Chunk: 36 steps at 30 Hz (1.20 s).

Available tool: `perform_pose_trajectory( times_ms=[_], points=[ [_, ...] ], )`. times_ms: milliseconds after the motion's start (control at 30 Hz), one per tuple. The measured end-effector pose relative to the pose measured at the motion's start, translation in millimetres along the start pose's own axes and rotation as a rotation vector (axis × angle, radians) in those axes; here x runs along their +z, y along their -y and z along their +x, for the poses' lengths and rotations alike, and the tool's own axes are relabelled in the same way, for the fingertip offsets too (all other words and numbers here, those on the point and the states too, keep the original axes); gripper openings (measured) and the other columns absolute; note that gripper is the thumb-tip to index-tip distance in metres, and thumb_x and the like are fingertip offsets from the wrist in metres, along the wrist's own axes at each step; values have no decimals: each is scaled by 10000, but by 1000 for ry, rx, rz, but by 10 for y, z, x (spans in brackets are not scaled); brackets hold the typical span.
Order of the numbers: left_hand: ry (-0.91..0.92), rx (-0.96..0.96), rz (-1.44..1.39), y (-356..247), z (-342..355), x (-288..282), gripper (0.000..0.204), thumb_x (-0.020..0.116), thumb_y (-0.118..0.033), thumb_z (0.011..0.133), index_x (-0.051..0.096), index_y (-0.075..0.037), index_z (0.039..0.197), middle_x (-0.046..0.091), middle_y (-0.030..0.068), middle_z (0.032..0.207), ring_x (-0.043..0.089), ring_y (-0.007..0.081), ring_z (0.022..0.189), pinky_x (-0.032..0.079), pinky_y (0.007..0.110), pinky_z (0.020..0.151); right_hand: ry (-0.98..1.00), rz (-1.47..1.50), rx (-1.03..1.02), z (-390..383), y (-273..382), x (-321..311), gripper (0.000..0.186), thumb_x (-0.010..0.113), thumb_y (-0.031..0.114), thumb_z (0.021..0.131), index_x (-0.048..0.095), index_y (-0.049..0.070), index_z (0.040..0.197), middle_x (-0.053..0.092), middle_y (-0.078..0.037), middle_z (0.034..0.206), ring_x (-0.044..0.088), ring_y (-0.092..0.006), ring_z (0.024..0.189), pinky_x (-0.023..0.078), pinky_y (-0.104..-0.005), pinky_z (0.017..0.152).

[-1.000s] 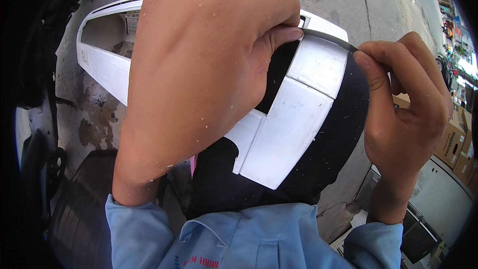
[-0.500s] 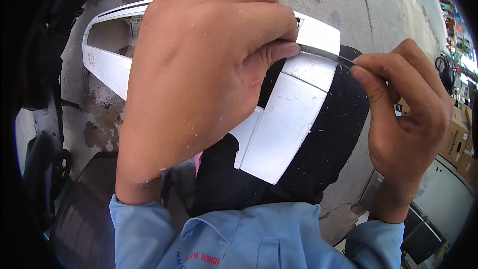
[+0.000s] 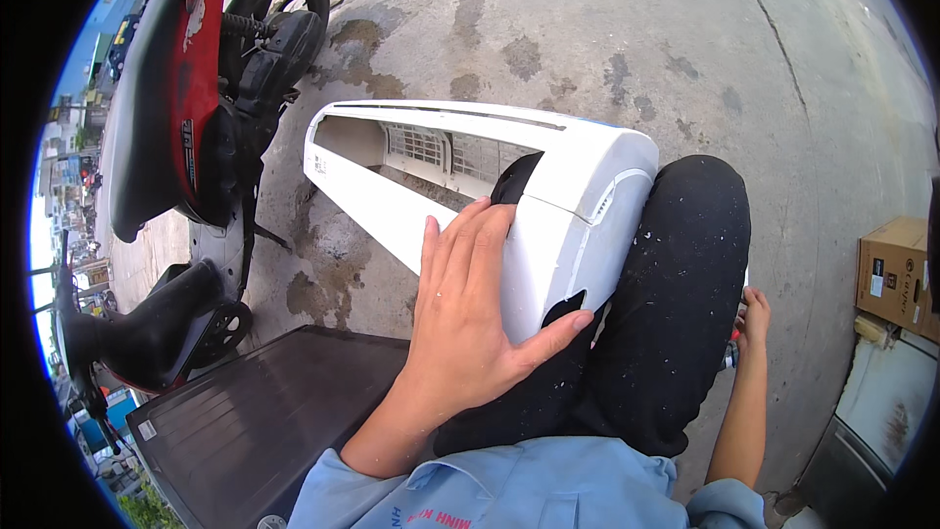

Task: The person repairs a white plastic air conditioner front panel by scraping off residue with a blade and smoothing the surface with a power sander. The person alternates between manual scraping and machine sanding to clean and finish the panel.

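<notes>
A long white plastic air conditioner casing point(image 3: 597, 162) lies slantwise across my lap, with a large opening along its length and a dark notch at its near end. My left hand point(image 3: 465, 294) rests on the near end of the casing, fingers stretched out flat and the thumb spread to the right. Low beside my right knee is my right hand point(image 3: 752, 318), its fingers bent and partly hidden. A thin white edge shows just above those fingers, and something small and red lies behind them; what the hand holds cannot be made out.
A red and black motorbike point(image 3: 201, 88) stands at the left on the stained concrete floor point(image 3: 519, 59). A dark flat panel point(image 3: 264, 421) lies at the lower left. Cardboard boxes point(image 3: 891, 274) sit on a pale, worn cabinet point(image 3: 881, 387) at the right.
Both hands held a thin metal strip over the casing's end; the strip is no longer seen. My left hand dropped onto the casing, my right went down beside my knee. The view shifted.
</notes>
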<state>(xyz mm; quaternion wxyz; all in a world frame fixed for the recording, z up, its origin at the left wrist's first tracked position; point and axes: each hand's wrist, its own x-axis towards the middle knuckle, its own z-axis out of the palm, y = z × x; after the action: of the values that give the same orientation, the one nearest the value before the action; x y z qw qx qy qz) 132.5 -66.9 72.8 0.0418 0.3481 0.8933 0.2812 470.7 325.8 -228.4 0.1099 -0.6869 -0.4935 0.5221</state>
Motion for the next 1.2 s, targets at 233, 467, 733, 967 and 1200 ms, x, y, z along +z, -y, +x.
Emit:
perform_pose_trajectory(
  times_ms=[233,467,733,967,1200],
  points=[
    [46,-341,-285,-192,408,171,526,760,-243,910,552,60,1288,654,134,1172,601,201,1112,440,330,1005,93,86,249,642,-2170,323,201,705,263,957,743,96,1063,591,6,759,481,-118,571,370,-322,486],
    [95,-311,-345,48,623,171,480,654,-267,995,547,52,1338,617,119,1230,578,191,1127,405,325,1049,-145,-511,80,-76,-1896,360,308,727,347,915,747,109,1111,717,-126,1090,692,-346,1022,534,-481,879],
    [121,-325,-129,553,393,-201,714,653,-295,996,384,83,1539,502,191,1496,464,252,1390,316,374,1177,-879,-555,184,-241,-1925,-329,675,862,431,786,522,34,1213,582,-197,1192,564,-396,1193,437,-514,1025],
    [238,-239,-1,389,44,-73,912,624,-535,963,317,59,1583,444,223,1552,419,309,1433,277,420,1203,-531,303,330,243,-2660,-543,750,889,265,809,462,-31,1350,681,-139,1062,691,-226,694,544,-343,573],
    [-43,-210,-216,194,-9,428,963,486,-707,911,451,63,1486,455,211,1500,381,330,1449,229,483,1213,-443,306,441,365,-2477,-513,248,834,138,858,618,28,913,637,-73,763,589,-184,540,483,-339,475]
  ],
)
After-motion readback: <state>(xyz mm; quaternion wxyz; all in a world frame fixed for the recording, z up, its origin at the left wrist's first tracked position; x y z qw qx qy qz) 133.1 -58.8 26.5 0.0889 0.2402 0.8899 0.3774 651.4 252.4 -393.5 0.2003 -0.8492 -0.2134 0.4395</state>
